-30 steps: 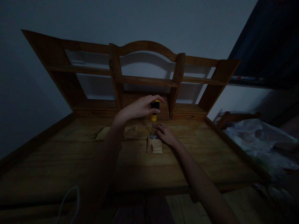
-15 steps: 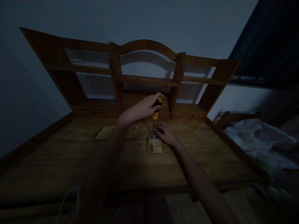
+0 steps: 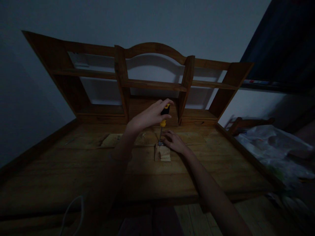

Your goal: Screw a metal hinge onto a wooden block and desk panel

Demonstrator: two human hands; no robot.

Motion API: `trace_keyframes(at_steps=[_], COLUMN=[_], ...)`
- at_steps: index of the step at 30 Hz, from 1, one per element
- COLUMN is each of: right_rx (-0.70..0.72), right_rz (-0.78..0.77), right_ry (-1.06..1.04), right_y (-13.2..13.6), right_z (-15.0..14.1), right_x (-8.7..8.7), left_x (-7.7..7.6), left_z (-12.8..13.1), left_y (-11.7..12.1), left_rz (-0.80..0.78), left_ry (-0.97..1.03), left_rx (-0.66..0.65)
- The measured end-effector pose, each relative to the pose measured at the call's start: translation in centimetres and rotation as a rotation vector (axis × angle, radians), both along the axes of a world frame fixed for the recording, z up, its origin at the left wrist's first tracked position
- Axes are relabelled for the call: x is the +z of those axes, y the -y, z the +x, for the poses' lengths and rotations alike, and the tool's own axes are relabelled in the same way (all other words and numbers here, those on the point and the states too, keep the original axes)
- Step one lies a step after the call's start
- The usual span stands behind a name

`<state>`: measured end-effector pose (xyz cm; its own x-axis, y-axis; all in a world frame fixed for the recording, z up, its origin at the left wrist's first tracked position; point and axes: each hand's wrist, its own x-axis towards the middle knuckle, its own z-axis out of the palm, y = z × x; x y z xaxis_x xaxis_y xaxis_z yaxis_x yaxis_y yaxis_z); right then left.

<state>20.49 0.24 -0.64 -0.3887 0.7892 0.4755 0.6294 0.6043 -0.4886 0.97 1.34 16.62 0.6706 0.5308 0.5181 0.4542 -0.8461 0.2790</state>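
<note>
My left hand [image 3: 156,113] is wrapped around the black and yellow handle of a screwdriver [image 3: 163,122], its fingers over the top. The screwdriver stands nearly upright, with its shaft running down to a small metal piece [image 3: 161,144]. That piece lies at the far end of a short, rough-edged wood block [image 3: 163,153] on the wooden desk [image 3: 157,183]. From the right, my right hand [image 3: 173,141] grips the metal piece, fingers curled beside the shaft. The screwdriver's tip is too small and dark to make out.
Behind the block lies a long splintered board [image 3: 112,140]. A wooden shelf unit [image 3: 155,84] rises at the desk's back against the wall. Plastic bags [image 3: 268,144] and a chair [image 3: 253,122] are on the right. A pale cable loop [image 3: 82,206] hangs at the front left.
The fingers of my left hand have shifted slightly on the screwdriver handle, the thumb reaching further across it. My right hand and the block stay in place.
</note>
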Motion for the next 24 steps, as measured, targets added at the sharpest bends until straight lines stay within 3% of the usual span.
trace_keyframes(at_steps=[6, 13, 20, 24], right_rx=[-0.004, 0.007, 0.006, 0.014], right_rz=[0.002, -0.001, -0.003, 0.0], right_ry=[0.003, -0.003, -0.005, -0.014], right_y=[-0.1, 0.0, -0.2, -0.1], right_z=[0.0, 0.0, 0.0, 0.0], right_x=[-0.2, 0.1, 0.0, 0.1], left_x=[-0.5, 0.5, 0.0, 0.2], left_z=[0.3, -0.3, 0.2, -0.2], left_y=[0.1, 0.2, 0.0, -0.6], left_rz=[-0.003, -0.024, -0.013, -0.056], left_ry=[0.057, -0.039, 0.034, 0.013], left_rx=[0.157, -0.077, 0.027, -0.066])
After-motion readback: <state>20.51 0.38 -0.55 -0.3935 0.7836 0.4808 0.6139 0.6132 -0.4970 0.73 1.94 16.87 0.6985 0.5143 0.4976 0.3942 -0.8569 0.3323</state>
